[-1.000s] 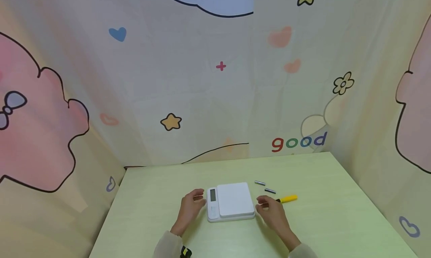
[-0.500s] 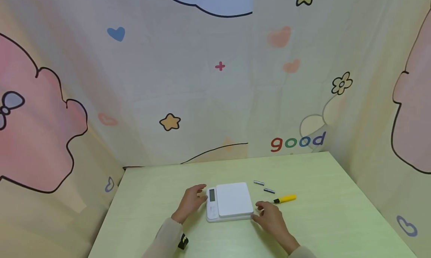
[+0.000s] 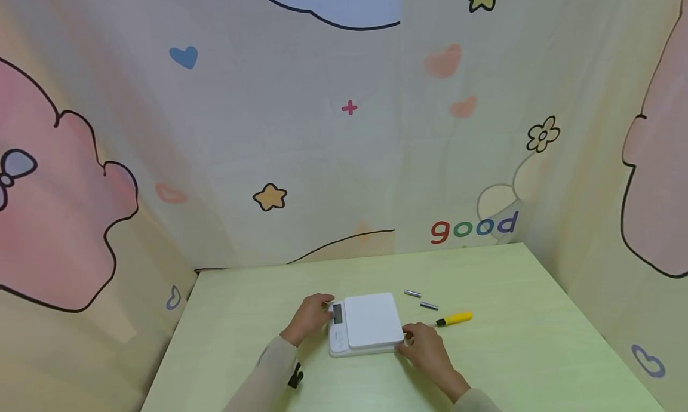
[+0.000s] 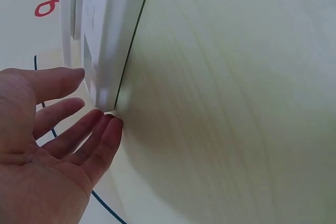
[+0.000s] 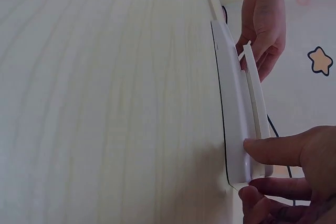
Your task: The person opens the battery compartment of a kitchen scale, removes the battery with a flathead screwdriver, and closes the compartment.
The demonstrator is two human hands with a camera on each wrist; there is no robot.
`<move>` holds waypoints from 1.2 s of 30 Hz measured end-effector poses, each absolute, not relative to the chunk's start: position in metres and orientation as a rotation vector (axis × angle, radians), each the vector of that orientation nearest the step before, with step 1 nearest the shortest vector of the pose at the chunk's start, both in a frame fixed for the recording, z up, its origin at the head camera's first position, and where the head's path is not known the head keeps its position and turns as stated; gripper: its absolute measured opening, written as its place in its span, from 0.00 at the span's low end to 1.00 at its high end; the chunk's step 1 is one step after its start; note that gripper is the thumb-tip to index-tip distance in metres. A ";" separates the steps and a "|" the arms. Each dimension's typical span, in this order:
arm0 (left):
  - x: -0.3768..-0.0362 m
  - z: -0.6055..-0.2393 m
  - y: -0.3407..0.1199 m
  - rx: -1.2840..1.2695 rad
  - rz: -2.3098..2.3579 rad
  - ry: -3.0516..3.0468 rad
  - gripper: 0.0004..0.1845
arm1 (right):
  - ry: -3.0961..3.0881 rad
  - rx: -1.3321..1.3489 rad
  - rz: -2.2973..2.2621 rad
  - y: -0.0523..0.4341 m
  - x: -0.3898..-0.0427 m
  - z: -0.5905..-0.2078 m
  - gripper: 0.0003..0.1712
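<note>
A white kitchen scale (image 3: 373, 320) with a small grey display lies on the table, its flat weighing plate on the right. My left hand (image 3: 312, 317) holds the scale's far left corner, thumb by the display and fingers at the outer edge. In the left wrist view, the fingertips of the left hand (image 4: 63, 124) curl at the end of the scale (image 4: 113, 40). At the near right corner, my right hand (image 3: 427, 347) grips the scale. The right wrist view shows the right thumb (image 5: 273, 150) against its side and the fingers round the corner.
Two small silver batteries, one farther back (image 3: 412, 293) and one nearer (image 3: 429, 306), lie right of the scale. A screwdriver with a yellow handle (image 3: 458, 318) lies beside my right hand. A printed curtain (image 3: 322, 131) surrounds the pale table (image 3: 537, 340) at the back and sides.
My left hand has moved right, up to the scale's far left corner. My right hand has come left onto its near right corner, uncovering more of the screwdriver.
</note>
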State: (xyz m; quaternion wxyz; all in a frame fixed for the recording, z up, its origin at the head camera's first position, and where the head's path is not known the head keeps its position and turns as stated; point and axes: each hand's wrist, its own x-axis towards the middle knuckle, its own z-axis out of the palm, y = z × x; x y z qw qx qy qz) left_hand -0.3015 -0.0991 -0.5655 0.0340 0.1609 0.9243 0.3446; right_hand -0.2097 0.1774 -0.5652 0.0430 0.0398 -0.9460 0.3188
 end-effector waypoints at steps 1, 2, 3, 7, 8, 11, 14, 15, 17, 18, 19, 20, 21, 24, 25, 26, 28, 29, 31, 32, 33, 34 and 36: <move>-0.302 -0.566 -0.098 0.500 1.054 2.841 0.21 | -2.895 0.125 0.964 0.177 -0.210 -0.566 0.19; -0.303 -0.567 -0.098 0.503 1.046 2.841 0.21 | -2.895 0.131 0.953 0.177 -0.211 -0.566 0.19; -0.304 -0.567 -0.097 0.514 1.036 2.845 0.21 | -2.896 0.136 0.942 0.177 -0.211 -0.567 0.19; -0.306 -0.569 -0.096 0.501 0.999 2.844 0.20 | -2.893 0.136 0.927 0.177 -0.214 -0.569 0.18; -0.306 -0.570 -0.097 0.495 0.991 2.843 0.20 | -2.892 0.138 0.929 0.177 -0.214 -0.569 0.18; -0.306 -0.571 -0.098 0.477 0.977 2.838 0.20 | -2.903 0.128 0.937 0.176 -0.217 -0.569 0.18; -0.303 -0.573 -0.099 0.490 0.987 2.840 0.20 | -2.919 0.121 0.943 0.177 -0.220 -0.568 0.18; -0.303 -0.573 -0.099 0.496 0.991 2.841 0.19 | -2.921 0.122 0.944 0.178 -0.221 -0.568 0.18; -0.302 -0.573 -0.101 0.512 0.994 2.844 0.19 | -2.924 0.131 0.937 0.179 -0.224 -0.569 0.18; -0.301 -0.573 -0.101 0.516 0.993 2.846 0.19 | -2.924 0.132 0.942 0.179 -0.226 -0.570 0.18; -0.301 -0.573 -0.102 0.523 0.993 2.847 0.18 | -2.927 0.134 0.940 0.180 -0.228 -0.570 0.17; -0.300 -0.573 -0.103 0.531 0.990 2.850 0.18 | -2.926 0.133 0.939 0.180 -0.229 -0.571 0.17; -0.299 -0.572 -0.103 0.537 0.988 2.853 0.18 | -2.927 0.133 0.934 0.180 -0.230 -0.571 0.17; -0.296 -0.571 -0.104 0.557 0.979 2.869 0.18 | -2.933 0.128 0.916 0.182 -0.234 -0.570 0.16; -0.295 -0.571 -0.104 0.565 0.979 2.876 0.17 | -2.934 0.128 0.908 0.182 -0.235 -0.569 0.15; -0.294 -0.571 -0.104 0.567 0.977 2.882 0.17 | -2.934 0.129 0.901 0.182 -0.235 -0.568 0.15; -0.291 -0.571 -0.104 0.570 0.975 2.892 0.17 | -2.933 0.128 0.891 0.183 -0.237 -0.566 0.15; -0.290 -0.571 -0.105 0.571 0.975 2.897 0.17 | -2.932 0.129 0.886 0.183 -0.237 -0.565 0.15; -0.287 -0.571 -0.105 0.571 0.984 2.900 0.17 | -2.927 0.129 0.877 0.184 -0.239 -0.564 0.14; -0.286 -0.571 -0.105 0.573 0.992 2.901 0.17 | -2.923 0.131 0.870 0.184 -0.239 -0.563 0.13; -0.284 -0.572 -0.106 0.573 0.995 2.902 0.18 | -2.921 0.126 0.873 0.184 -0.240 -0.563 0.12; -0.283 -0.572 -0.106 0.580 0.999 2.906 0.18 | -2.921 0.120 0.878 0.184 -0.241 -0.562 0.11; -0.281 -0.573 -0.107 0.588 1.003 2.915 0.18 | -2.925 0.104 0.890 0.184 -0.243 -0.560 0.10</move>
